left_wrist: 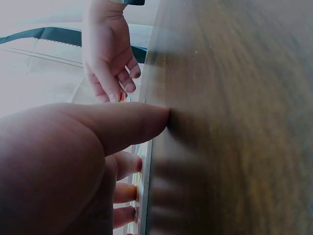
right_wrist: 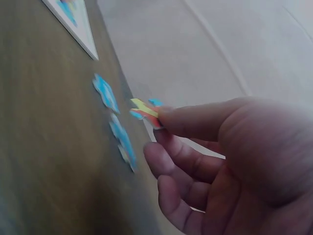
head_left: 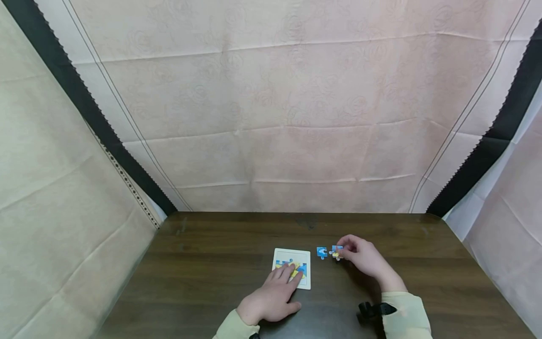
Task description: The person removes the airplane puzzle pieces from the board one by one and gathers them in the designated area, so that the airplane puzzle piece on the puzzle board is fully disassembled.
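My left hand (head_left: 272,295) lies with fingers extended on a small white-framed jigsaw puzzle board (head_left: 307,281), covering part of its blue and yellow picture. In the left wrist view its thumb (left_wrist: 139,125) reaches down to the table beside the board. To the right, my right hand (head_left: 363,256) pinches a yellow, red and blue puzzle piece (right_wrist: 146,111) between thumb and fingertips, held above the table. Below and beside that hand, a blue-and-white puzzle piece (right_wrist: 105,93) and a blue piece with some yellow (right_wrist: 123,142) lie close together on the tabletop.
The dark brown wooden table (head_left: 203,282) spreads out around both hands. Pale cloth walls (head_left: 271,117) with black edge strips (head_left: 101,117) rise behind and at the sides of it. A black strap (head_left: 377,310) sits at the right wrist, over a light sleeve (head_left: 406,315).
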`<state>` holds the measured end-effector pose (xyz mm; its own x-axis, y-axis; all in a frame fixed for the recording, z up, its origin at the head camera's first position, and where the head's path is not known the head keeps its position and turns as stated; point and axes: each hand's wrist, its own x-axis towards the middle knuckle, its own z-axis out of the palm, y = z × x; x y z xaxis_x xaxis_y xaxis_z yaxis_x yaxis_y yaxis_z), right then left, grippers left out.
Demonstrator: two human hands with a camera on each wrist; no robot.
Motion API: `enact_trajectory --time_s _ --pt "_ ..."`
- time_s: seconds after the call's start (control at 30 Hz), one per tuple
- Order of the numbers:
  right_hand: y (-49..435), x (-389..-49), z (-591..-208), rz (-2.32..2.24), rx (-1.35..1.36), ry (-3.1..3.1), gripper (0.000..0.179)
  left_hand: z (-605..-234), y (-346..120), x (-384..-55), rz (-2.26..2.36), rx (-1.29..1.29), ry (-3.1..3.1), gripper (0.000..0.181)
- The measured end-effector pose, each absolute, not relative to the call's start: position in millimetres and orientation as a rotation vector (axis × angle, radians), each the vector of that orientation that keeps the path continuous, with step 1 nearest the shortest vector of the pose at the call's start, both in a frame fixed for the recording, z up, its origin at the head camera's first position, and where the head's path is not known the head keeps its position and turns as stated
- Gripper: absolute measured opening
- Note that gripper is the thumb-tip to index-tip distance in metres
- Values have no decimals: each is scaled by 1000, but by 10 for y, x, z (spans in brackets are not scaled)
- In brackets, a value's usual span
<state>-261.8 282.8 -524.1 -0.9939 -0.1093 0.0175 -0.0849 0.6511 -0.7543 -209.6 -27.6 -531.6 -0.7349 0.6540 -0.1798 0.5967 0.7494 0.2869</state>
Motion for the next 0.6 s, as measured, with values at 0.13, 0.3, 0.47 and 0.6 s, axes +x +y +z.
enact_trajectory --time_s 0.13,0.3,0.47,0.6 --pt "2988 -2603 -5225 -1295 -114 2820 14 -5297 -280 -2082 317 972 2674 76" --pt "3111 -2580 -5220 -1292 -83 2804 18 -5288 -279 -2082 320 975 2675 76" --pt "3194 -2571 -5228 -1287 -105 2797 19 -5282 -280 -2087 332 988 2670 75" --pt "3233 -2579 -5250 -1283 -109 2801 20 -5275 -286 -2092 350 1002 2658 75"
